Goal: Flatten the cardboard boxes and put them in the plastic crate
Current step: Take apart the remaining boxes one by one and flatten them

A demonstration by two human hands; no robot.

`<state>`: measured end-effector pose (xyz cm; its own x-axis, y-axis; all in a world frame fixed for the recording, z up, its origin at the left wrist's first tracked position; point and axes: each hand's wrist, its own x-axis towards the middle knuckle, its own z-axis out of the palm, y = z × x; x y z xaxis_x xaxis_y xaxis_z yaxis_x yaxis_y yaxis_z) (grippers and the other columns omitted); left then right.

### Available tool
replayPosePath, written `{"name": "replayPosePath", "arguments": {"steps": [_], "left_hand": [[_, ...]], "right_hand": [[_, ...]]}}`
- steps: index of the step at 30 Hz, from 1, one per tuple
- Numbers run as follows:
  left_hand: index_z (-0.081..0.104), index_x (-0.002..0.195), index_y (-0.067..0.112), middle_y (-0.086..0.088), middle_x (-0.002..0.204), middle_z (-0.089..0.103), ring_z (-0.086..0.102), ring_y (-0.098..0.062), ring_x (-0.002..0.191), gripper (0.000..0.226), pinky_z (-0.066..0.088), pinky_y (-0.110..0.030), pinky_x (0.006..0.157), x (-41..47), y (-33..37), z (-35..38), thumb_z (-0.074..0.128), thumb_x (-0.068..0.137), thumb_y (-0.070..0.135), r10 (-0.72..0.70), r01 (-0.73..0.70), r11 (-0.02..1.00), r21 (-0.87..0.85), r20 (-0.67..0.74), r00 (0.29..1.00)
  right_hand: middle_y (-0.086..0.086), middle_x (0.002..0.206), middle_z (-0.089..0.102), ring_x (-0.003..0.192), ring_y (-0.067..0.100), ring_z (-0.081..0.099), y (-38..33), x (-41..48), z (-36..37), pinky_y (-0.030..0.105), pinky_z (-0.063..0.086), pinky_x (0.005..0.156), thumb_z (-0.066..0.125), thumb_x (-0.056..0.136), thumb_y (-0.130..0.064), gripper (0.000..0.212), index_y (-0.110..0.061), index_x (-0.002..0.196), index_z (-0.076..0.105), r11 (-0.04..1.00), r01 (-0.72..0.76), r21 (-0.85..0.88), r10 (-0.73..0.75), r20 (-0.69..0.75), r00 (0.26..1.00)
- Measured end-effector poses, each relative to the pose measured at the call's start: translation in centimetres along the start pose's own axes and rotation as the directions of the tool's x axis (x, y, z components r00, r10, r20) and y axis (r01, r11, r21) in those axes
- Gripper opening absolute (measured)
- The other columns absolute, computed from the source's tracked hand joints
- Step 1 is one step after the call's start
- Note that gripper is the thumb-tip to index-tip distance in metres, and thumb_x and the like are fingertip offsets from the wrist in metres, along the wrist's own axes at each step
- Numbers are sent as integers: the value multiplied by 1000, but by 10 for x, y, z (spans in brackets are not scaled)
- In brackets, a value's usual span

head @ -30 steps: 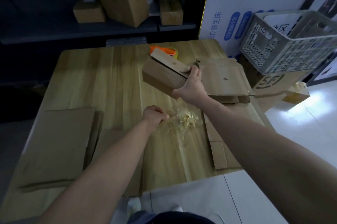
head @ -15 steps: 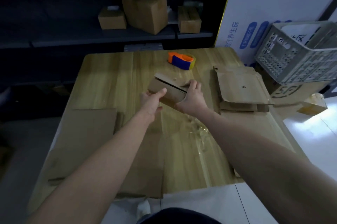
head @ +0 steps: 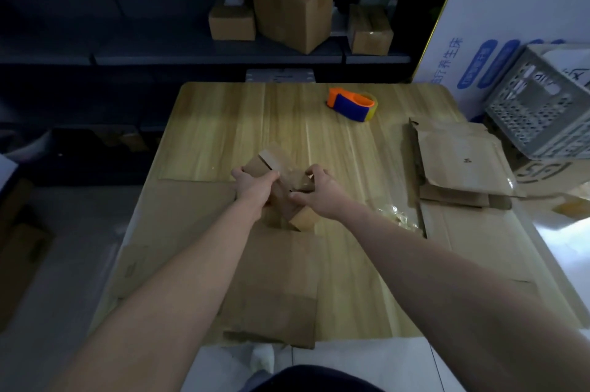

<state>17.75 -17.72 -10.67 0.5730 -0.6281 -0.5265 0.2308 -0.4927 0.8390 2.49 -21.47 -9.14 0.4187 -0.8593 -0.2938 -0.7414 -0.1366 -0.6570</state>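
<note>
Bare left hand (head: 253,184), right hand (head: 323,197), dark garment (head: 319,380)

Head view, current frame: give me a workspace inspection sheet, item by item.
Surface: wooden table, covered in places by flat cardboard sheets.
Job's things: small cardboard box, not yet flat; flattened boxes stacked at right; plastic crate beyond the right edge.
Clutter: tape dispenser at the back; crumpled clear tape at right.
Grippers: left hand and right hand both grip the small cardboard box.
Cables: nothing seen.
Surroundings: dark shelf with three closed boxes.
</note>
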Motion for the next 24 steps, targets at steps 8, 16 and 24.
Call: {"name": "replayPosePath", "arguments": {"steps": [8, 16, 24], "left_hand": [[40, 120, 11, -14, 112, 57, 61, -28, 92, 51, 58, -43, 66, 7, 6, -5, 54, 72, 2, 45, -31, 984, -175, 82, 996], [41, 129, 15, -14, 116, 57, 59, -30, 104, 71, 58, -38, 68, 12, 11, -7, 53, 69, -20, 138, -90, 972, -215, 218, 966], [43, 128, 7, -12, 127, 46, 54, -28, 109, 75, 47, -30, 83, 13, 33, -11, 84, 66, 16, 168, -146, 926, 348, -35, 985]], "right_hand": [[5, 130, 41, 107, 20, 50, -13, 9, -13, 29, 44, 77, 73, 77, -44, 78, -20, 139, 33, 998, 28, -56, -29, -12, 1000], [8, 96, 61, 83, 24, 60, -27, 4, -29, 41, 55, 74, 42, 97, -28, 29, -10, 116, 54, 962, 73, -264, -121, -167, 979], [10, 94, 66, 84, 27, 64, -42, -5, -38, 42, 55, 75, 35, 103, -24, 30, -7, 113, 58, 878, 115, -464, -256, -252, 933]]}}
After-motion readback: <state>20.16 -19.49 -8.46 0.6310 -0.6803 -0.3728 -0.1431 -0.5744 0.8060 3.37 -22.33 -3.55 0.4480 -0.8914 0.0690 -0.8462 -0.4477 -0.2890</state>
